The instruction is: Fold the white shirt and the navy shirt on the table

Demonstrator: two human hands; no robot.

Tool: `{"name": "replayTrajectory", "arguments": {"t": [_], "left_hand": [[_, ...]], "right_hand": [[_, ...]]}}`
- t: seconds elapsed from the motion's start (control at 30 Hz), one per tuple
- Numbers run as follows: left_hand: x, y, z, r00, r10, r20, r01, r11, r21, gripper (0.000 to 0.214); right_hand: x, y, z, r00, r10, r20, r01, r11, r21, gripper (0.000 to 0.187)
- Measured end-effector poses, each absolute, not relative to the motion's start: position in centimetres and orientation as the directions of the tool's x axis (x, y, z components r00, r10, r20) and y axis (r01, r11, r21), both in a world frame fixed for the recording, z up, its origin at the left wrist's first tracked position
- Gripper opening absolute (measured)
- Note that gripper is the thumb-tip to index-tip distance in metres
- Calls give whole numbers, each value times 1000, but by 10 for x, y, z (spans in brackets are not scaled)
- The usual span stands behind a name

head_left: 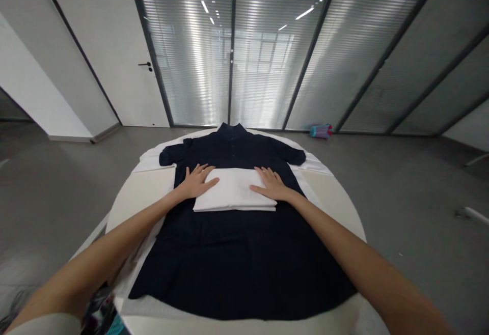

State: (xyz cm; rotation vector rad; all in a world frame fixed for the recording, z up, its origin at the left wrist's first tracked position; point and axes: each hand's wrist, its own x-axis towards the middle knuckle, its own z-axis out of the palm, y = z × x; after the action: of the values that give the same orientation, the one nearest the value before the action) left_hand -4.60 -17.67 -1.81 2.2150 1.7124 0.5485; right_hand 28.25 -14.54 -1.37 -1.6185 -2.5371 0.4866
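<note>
A dark navy short-sleeved polo shirt [244, 258] lies spread flat, its collar at the far side and its hem close to me. On its middle rests a folded white cloth [235, 192], roughly rectangular, with layered edges showing at the front. My left hand [196, 181] lies on the cloth's left edge, fingers spread, partly over the navy fabric. At the right edge my right hand [272, 184] rests in the same way, fingers apart and flat. Neither hand grasps anything.
A round white table [336, 202] carries the shirts; more white fabric [315, 164] shows under the navy sleeves. On the grey floor a blue and pink item [321, 131] lies by the glass partition. A door [126, 70] stands at the left. Dark, cluttered items [100, 312] sit below the table's left edge.
</note>
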Motion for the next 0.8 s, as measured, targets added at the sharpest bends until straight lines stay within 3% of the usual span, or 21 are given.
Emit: {"name": "replayTrajectory", "arguments": {"t": [0.3, 0.47, 0.6, 0.67, 0.73, 0.8], "left_hand": [[-60, -173, -24, 214, 965, 150, 866, -259, 428, 69], [-73, -171, -27, 96, 964, 249, 795, -225, 564, 79], [-83, -167, -20, -65, 991, 117, 795, -20, 606, 74], [-84, -171, -11, -118, 991, 57, 774, 56, 630, 72], [-82, -181, 0, -42, 999, -3, 650, 30, 759, 79], [-80, -194, 11, 164, 985, -56, 442, -23, 897, 93]], "right_hand": [[265, -137, -12, -436, 896, -85, 855, 383, -350, 97], [269, -137, -13, -356, 932, 68, 818, 346, -460, 70], [269, -133, -8, -281, 952, 123, 797, 303, -522, 59], [273, -130, -2, -299, 943, 146, 711, 323, -625, 60], [280, -129, 7, -329, 932, 152, 573, 325, -752, 58], [288, -130, 17, -385, 916, 116, 461, 299, -836, 52]]}}
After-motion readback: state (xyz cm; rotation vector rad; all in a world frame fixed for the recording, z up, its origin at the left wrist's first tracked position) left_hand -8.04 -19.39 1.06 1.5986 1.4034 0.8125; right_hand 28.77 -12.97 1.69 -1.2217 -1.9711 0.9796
